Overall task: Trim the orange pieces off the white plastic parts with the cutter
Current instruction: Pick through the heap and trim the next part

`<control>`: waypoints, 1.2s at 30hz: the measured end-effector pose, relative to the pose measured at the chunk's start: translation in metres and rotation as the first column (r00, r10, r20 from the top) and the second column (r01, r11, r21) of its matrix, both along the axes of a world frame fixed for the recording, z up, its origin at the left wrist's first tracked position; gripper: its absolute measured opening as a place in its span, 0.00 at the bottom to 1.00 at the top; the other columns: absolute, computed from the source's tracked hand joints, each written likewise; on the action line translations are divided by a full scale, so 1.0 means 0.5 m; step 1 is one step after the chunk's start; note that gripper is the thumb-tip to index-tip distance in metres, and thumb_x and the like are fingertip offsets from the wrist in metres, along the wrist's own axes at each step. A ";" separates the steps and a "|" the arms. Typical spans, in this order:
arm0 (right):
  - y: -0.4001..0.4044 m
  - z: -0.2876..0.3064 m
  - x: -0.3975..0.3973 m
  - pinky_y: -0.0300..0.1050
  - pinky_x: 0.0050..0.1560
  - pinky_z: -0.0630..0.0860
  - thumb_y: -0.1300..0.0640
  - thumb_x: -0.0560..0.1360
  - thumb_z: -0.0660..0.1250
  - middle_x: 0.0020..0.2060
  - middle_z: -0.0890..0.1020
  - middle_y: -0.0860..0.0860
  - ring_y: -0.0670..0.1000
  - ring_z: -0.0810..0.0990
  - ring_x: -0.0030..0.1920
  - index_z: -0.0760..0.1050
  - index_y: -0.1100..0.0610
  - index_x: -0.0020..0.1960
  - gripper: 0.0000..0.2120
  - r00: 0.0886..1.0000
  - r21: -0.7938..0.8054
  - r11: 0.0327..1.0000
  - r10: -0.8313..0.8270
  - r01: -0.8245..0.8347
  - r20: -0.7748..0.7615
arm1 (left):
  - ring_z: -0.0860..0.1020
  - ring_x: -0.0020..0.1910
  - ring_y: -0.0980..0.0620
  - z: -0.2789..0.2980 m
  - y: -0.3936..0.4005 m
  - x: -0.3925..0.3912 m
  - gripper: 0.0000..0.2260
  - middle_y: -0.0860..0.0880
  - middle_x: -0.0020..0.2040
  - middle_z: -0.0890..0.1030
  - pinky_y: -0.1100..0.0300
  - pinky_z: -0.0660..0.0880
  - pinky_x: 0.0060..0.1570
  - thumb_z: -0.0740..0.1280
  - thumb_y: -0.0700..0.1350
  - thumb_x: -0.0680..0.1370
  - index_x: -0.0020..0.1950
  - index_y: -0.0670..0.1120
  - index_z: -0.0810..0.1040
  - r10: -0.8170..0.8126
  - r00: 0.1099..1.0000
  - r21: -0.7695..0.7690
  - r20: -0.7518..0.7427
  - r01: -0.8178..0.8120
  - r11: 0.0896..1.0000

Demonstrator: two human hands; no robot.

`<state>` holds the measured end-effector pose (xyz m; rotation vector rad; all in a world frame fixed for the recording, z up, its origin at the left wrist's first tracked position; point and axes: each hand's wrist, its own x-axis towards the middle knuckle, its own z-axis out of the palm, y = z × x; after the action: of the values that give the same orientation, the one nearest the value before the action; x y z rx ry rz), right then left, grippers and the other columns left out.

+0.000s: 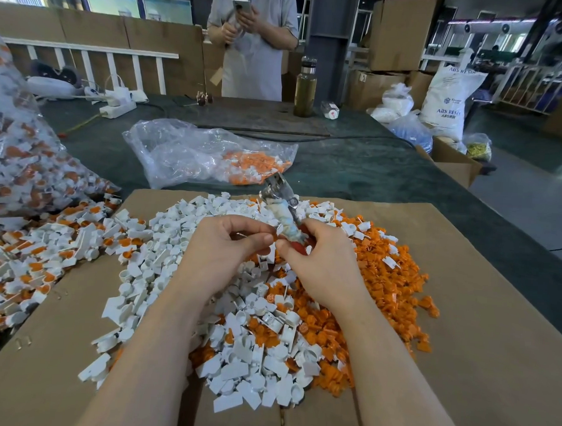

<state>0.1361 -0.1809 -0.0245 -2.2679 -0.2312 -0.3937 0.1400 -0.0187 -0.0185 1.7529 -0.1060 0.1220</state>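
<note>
My right hand (316, 266) grips the cutter (281, 203), its red handles in my palm, tape-wrapped body and metal jaws pointing up and away. My left hand (219, 245) pinches a thin whitish sliver (249, 235) between thumb and fingertips, right next to the right thumb. Both hands hover over a heap on a cardboard sheet (462, 336): white plastic parts (161, 239) on the left and front, loose orange pieces (383, 277) on the right. Parts still joined orange-to-white (26, 264) spill in from the left.
A big clear bag of untrimmed parts (12, 153) bulges at the left. A smaller clear bag (204, 153) with orange and white pieces lies beyond the cardboard. Across the green table (373, 165) stand a bottle (305, 90), a power strip (117, 108) and a person (253, 38) holding a phone.
</note>
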 end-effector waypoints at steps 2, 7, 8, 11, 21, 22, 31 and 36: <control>0.000 -0.001 0.002 0.36 0.36 0.65 0.48 0.75 0.69 0.36 0.76 0.42 0.42 0.73 0.37 0.78 0.53 0.50 0.09 1.000 0.017 1.000 0.000 0.000 0.000 | 0.85 0.39 0.55 0.003 0.003 0.000 0.07 0.51 0.39 0.87 0.70 0.78 0.39 0.74 0.38 0.73 0.42 0.50 0.86 -0.034 0.999 -0.021 0.011 0.035 0.999; -0.001 -0.005 0.002 0.33 0.34 0.62 0.49 0.75 0.70 0.35 0.74 0.40 0.40 0.71 0.35 0.77 0.53 0.48 0.08 1.000 0.012 1.000 -0.008 0.008 0.013 | 0.86 0.41 0.52 0.002 0.001 0.001 0.05 0.50 0.40 0.87 0.68 0.79 0.41 0.74 0.38 0.74 0.44 0.49 0.85 -0.083 0.996 -0.025 0.011 0.083 0.996; -0.001 -0.006 0.002 0.33 0.34 0.62 0.49 0.75 0.70 0.35 0.74 0.40 0.40 0.71 0.35 0.77 0.53 0.49 0.08 1.000 0.013 1.000 -0.012 0.012 0.016 | 0.86 0.40 0.53 0.000 0.002 0.002 0.04 0.51 0.40 0.87 0.69 0.79 0.40 0.74 0.40 0.75 0.46 0.49 0.85 -0.077 0.997 -0.026 0.011 0.077 0.997; -0.001 -0.006 0.004 0.35 0.35 0.65 0.48 0.76 0.69 0.36 0.76 0.41 0.41 0.74 0.36 0.78 0.54 0.49 0.09 0.999 0.009 0.999 -0.037 0.037 0.009 | 0.82 0.37 0.60 -0.011 0.015 0.008 0.01 0.55 0.39 0.85 0.69 0.75 0.36 0.72 0.48 0.76 0.45 0.54 0.82 0.044 0.997 0.229 0.064 -0.058 0.972; -0.002 -0.008 0.006 0.35 0.37 0.68 0.47 0.76 0.68 0.41 0.81 0.45 0.43 0.77 0.40 0.78 0.55 0.51 0.12 0.997 0.005 0.997 -0.075 0.076 -0.018 | 0.75 0.38 0.59 -0.032 0.006 0.016 0.10 0.56 0.38 0.78 0.62 0.68 0.34 0.75 0.45 0.69 0.41 0.54 0.75 0.075 0.996 0.677 -0.050 -0.021 0.735; -0.002 -0.008 0.006 0.35 0.37 0.69 0.47 0.76 0.68 0.42 0.81 0.46 0.43 0.77 0.40 0.78 0.55 0.51 0.12 0.997 0.005 0.997 -0.075 0.076 -0.020 | 0.75 0.38 0.58 -0.034 0.004 0.016 0.11 0.56 0.38 0.78 0.61 0.68 0.35 0.76 0.47 0.70 0.41 0.54 0.74 0.080 0.995 0.691 -0.052 -0.022 0.722; 0.000 -0.007 0.006 0.36 0.39 0.72 0.47 0.77 0.67 0.42 0.81 0.45 0.43 0.77 0.41 0.78 0.55 0.52 0.12 0.996 0.009 0.996 -0.090 0.090 -0.008 | 0.73 0.37 0.62 -0.034 -0.005 0.016 0.08 0.58 0.36 0.77 0.65 0.67 0.33 0.74 0.51 0.74 0.37 0.55 0.77 0.074 0.997 0.740 0.005 -0.053 0.671; 0.000 -0.009 0.003 0.37 0.37 0.71 0.47 0.76 0.67 0.40 0.81 0.45 0.44 0.77 0.39 0.78 0.55 0.49 0.10 0.996 0.013 0.996 -0.087 0.087 -0.004 | 0.72 0.37 0.63 -0.036 -0.006 0.015 0.03 0.58 0.37 0.76 0.66 0.67 0.34 0.74 0.50 0.74 0.42 0.54 0.81 0.028 1.000 0.747 -0.003 -0.017 0.664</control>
<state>0.1376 -0.1808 -0.0289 -2.2708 -0.1276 -0.4362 0.1476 -0.0217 -0.0365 2.5972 -0.1365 0.0869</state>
